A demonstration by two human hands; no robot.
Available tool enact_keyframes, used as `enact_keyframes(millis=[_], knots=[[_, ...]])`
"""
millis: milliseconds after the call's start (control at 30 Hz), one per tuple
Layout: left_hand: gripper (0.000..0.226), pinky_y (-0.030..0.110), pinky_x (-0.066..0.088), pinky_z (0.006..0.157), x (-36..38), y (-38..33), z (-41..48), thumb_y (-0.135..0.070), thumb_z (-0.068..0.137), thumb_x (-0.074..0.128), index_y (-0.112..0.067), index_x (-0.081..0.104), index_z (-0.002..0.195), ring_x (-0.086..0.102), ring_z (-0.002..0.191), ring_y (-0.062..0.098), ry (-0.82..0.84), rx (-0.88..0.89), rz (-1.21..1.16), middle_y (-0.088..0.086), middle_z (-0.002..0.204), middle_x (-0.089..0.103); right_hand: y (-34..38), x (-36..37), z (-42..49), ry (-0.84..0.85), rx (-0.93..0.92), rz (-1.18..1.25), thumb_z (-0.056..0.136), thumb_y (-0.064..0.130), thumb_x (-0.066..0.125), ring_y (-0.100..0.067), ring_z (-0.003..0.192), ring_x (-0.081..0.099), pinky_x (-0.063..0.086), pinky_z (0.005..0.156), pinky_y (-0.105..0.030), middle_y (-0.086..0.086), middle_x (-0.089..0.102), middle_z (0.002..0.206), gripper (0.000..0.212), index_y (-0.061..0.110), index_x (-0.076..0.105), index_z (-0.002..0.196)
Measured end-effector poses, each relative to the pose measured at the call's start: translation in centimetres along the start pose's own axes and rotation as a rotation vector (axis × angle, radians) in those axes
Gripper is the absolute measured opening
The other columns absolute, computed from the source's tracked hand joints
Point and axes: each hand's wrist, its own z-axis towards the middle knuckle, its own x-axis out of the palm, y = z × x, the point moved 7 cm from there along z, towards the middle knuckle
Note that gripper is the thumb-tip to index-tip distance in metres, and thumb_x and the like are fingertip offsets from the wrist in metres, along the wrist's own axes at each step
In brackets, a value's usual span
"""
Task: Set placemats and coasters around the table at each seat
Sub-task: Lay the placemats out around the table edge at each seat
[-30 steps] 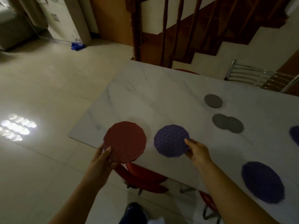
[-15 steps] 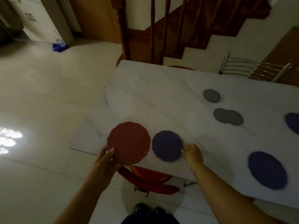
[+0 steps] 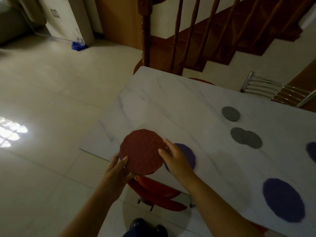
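Note:
A round red placemat (image 3: 142, 150) hangs over the near left corner of the white marble table (image 3: 171, 106). My left hand (image 3: 118, 170) grips its lower left edge. My right hand (image 3: 175, 158) pinches its right edge. A purple placemat (image 3: 189, 155) lies flat on the table just right of it, half hidden by my right hand. Another purple placemat (image 3: 283, 200) lies near the front edge at right, and a third (image 3: 312, 151) shows at the right border. Three grey coasters rest mid-table: one alone (image 3: 230, 113) and two overlapping (image 3: 246, 138).
A red chair (image 3: 153, 190) is tucked under the table's near edge. A metal-backed chair (image 3: 273, 91) stands at the far side. A wooden stair railing (image 3: 179, 31) rises behind the table. Tiled floor lies open to the left. My dark shoes (image 3: 147, 228) show at the bottom.
My right hand let go of the purple placemat, now flat on the table, and moved left to take the red placemat's right edge. The red placemat shifted slightly right.

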Motion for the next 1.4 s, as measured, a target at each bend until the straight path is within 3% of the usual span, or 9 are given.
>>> enact_keyframes(millis=[133, 267, 367, 500, 667, 800, 1067, 1233, 1400], knots=[[0.040, 0.036, 0.062, 0.064, -1.8, -1.2, -0.4, -0.015, 0.083, 0.058, -0.018, 0.058, 0.124, 0.072, 0.083, 0.026, -0.024, -0.004, 0.008, 0.010, 0.110, 0.069, 1.2, 1.4, 0.6, -0.019, -0.009, -0.094, 0.091, 0.034, 0.054, -0.012, 0.123, 0.047, 0.039, 0.096, -0.021, -0.002, 0.043, 0.139, 0.052, 0.019, 0.042, 0.139], [0.035, 0.042, 0.061, 0.071, -4.4, -3.5, -0.3, -0.016, 0.080, 0.061, -0.021, 0.065, 0.115, 0.072, 0.082, 0.027, -0.056, 0.004, 0.014, 0.009, 0.105, 0.071, 3.1, 4.1, 1.0, -0.049, -0.076, 0.003, 0.089, 0.027, 0.059, 0.006, 0.096, 0.055, 0.046, 0.068, -0.004, 0.010, 0.058, 0.115, 0.031, 0.028, 0.054, 0.119], [0.038, 0.038, 0.062, 0.063, -6.3, -5.6, 0.1, -0.016, 0.078, 0.061, -0.020, 0.064, 0.116, 0.072, 0.080, 0.027, -0.074, 0.000, 0.002, 0.010, 0.105, 0.069, 3.9, 6.3, 2.1, -0.115, -0.071, 0.052, 0.086, 0.026, 0.064, 0.001, 0.101, 0.055, 0.046, 0.074, -0.010, 0.018, 0.057, 0.107, 0.027, 0.027, 0.055, 0.111], [0.044, 0.034, 0.061, 0.059, -9.0, -9.8, 1.4, -0.015, 0.079, 0.059, -0.017, 0.059, 0.123, 0.072, 0.084, 0.027, -0.034, -0.015, 0.038, 0.013, 0.115, 0.064, 4.7, 9.8, 4.6, -0.192, 0.028, 0.144, 0.083, 0.021, 0.068, -0.015, 0.099, 0.063, 0.053, 0.077, -0.020, -0.001, 0.065, 0.107, 0.028, 0.011, 0.061, 0.107], [0.047, 0.051, 0.057, 0.081, -13.3, -16.8, 4.6, -0.021, 0.082, 0.058, -0.020, 0.056, 0.129, 0.062, 0.109, 0.036, 0.021, -0.070, 0.179, 0.014, 0.123, 0.063, 6.0, 15.3, 8.0, -0.289, 0.142, 0.345, 0.083, 0.011, 0.067, -0.028, 0.095, 0.067, 0.056, 0.083, -0.036, -0.019, 0.068, 0.106, 0.029, 0.000, 0.061, 0.109], [0.040, 0.042, 0.061, 0.068, -14.6, -20.8, 7.6, -0.021, 0.081, 0.060, -0.024, 0.062, 0.122, 0.069, 0.099, 0.031, 0.108, -0.118, 0.254, 0.011, 0.115, 0.070, 7.2, 17.7, 9.3, -0.386, 0.159, 0.439, 0.083, 0.012, 0.068, -0.030, 0.097, 0.067, 0.054, 0.090, -0.043, -0.018, 0.068, 0.106, 0.028, 0.000, 0.061, 0.108], [0.042, 0.040, 0.059, 0.068, -11.2, -21.5, 13.8, -0.025, 0.080, 0.062, -0.026, 0.060, 0.123, 0.068, 0.102, 0.033, 0.255, -0.217, 0.336, 0.004, 0.116, 0.071, 8.1, 14.8, 10.5, -0.554, 0.161, 0.526, 0.081, 0.009, 0.069, -0.013, 0.073, 0.068, 0.058, 0.063, -0.020, -0.007, 0.071, 0.087, 0.008, 0.008, 0.065, 0.088], [0.042, 0.044, 0.059, 0.073, -8.1, -21.1, 17.6, -0.020, 0.085, 0.056, -0.019, 0.057, 0.128, 0.067, 0.105, 0.033, 0.336, -0.202, 0.316, 0.007, 0.121, 0.069, 7.9, 11.6, 12.0, -0.636, 0.193, 0.507, 0.082, 0.010, 0.067, -0.020, 0.080, 0.067, 0.057, 0.073, -0.028, -0.007, 0.071, 0.087, 0.003, 0.012, 0.066, 0.083], [0.037, 0.037, 0.061, 0.070, -7.9, -23.1, 22.2, -0.013, 0.096, 0.047, -0.018, 0.053, 0.132, 0.070, 0.099, 0.029, 0.319, -0.203, 0.310, 0.006, 0.122, 0.068, 8.1, 10.7, 14.3, -0.660, 0.173, 0.751, 0.083, 0.005, 0.065, -0.015, 0.069, 0.073, 0.056, 0.055, -0.023, -0.003, 0.076, 0.075, 0.005, 0.009, 0.068, 0.083]])
